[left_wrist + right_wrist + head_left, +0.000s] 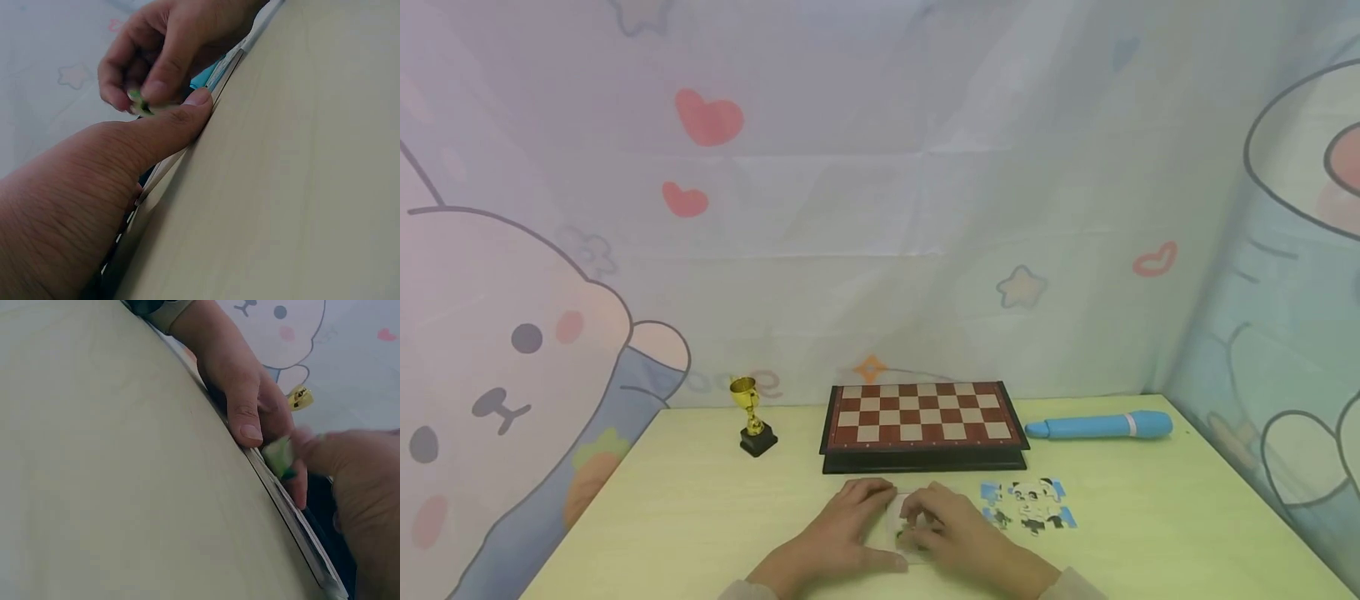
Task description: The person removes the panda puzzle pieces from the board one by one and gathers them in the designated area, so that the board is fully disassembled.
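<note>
"One small green piece (pixel 279 456) is showing right of centre in the right-wrist view; what's holding it?"

"The right hand (pixel 955 529) is pinching it, probably for fine control. The left hand (pixel 842 529) is lying spread, not clenched, against the pale tray (pixel 892 523) at lower centre, likely steadying it."

"And the puzzle pieces (pixel 1036 510)?"

"They're lying just to the right, seemingly within easy reach. Farther up, the trophy (pixel 752 417), chessboard (pixel 922 415) and blue pen-shaped object (pixel 1097 426) are sitting left to right, perhaps out of the way."

"Any writing?"

"Faint letters (pixel 700 382) are showing on the curtain (pixel 850 200), centre-left, but I can't read them."
</note>
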`<control>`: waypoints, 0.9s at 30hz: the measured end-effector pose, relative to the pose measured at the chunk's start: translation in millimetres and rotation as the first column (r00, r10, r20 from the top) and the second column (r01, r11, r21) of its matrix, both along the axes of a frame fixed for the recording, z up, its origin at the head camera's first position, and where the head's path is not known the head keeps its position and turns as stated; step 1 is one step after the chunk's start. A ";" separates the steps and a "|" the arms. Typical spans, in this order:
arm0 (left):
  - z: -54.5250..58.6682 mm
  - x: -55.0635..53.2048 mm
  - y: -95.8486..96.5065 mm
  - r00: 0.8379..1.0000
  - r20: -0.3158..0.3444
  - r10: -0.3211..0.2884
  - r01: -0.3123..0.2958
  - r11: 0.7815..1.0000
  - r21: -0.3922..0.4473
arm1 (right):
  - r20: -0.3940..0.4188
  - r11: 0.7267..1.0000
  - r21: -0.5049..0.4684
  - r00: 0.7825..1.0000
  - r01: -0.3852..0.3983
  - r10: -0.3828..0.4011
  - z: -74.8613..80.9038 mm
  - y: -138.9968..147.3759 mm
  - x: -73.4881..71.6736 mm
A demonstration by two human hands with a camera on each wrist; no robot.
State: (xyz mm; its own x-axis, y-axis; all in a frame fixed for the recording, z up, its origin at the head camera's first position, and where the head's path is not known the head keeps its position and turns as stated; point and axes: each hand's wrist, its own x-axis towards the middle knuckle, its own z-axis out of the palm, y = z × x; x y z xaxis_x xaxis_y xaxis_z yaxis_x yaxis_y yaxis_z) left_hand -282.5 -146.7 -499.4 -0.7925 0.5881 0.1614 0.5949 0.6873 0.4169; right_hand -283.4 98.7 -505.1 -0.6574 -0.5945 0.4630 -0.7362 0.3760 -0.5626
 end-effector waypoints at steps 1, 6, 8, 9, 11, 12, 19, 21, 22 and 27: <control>0.2 0.1 0.4 1.000 0.002 0.002 -0.002 1.000 -0.003 | -0.008 0.999 -0.039 1.000 -0.011 0.011 -0.3 2.7 -0.1; -0.2 0.3 2.9 1.000 -0.018 0.007 -0.007 1.000 -0.025 | -0.044 0.991 -0.136 0.999 -0.010 0.004 1.0 31.6 4.4; -0.3 0.3 3.3 1.000 -0.027 0.006 -0.007 1.000 -0.028 | 0.014 0.991 -0.136 1.000 0.013 -0.012 1.4 48.4 6.8; -0.4 0.2 3.3 0.999 -0.033 0.005 -0.006 1.000 -0.030 | 0.032 0.991 -0.131 0.999 0.024 -0.020 1.0 57.0 7.7; -0.4 0.2 2.9 0.999 -0.040 0.004 -0.005 1.000 -0.031 | 0.057 0.992 -0.121 0.998 0.036 -0.029 -0.7 74.6 9.5; -0.5 0.2 2.6 0.999 -0.040 0.003 -0.004 1.000 -0.029 | 0.067 0.992 -0.120 0.997 0.038 -0.030 -1.1 83.0 10.7; -1.1 -0.5 0.7 0.999 -0.047 -0.002 0.001 1.000 -0.028 | -0.013 0.993 -0.110 0.999 -0.031 0.030 -3.5 118.8 15.7; -1.0 -0.7 0.6 0.999 -0.052 -0.005 0.003 1.000 -0.026 | -0.031 0.994 -0.100 0.998 -0.050 0.047 -4.1 121.8 15.3; -0.8 -0.7 0.7 0.999 -0.054 -0.006 0.004 1.000 -0.025 | -0.038 0.994 -0.093 0.998 -0.049 0.046 -4.2 122.4 15.0; 0.6 0.4 1.4 0.998 -0.065 -0.012 0.011 1.000 -0.019 | -0.136 1.000 -0.025 0.991 0.004 -0.007 -4.2 121.4 14.5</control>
State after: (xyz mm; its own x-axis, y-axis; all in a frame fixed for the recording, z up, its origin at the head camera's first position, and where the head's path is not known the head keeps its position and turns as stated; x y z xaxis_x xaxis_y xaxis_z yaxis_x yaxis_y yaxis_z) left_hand -282.2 -145.3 -498.8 -0.7741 0.6002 0.2013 0.6280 0.6876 0.3646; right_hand -268.9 220.2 -509.3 -0.5906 -0.5785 0.5626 -0.8045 0.3676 -0.4665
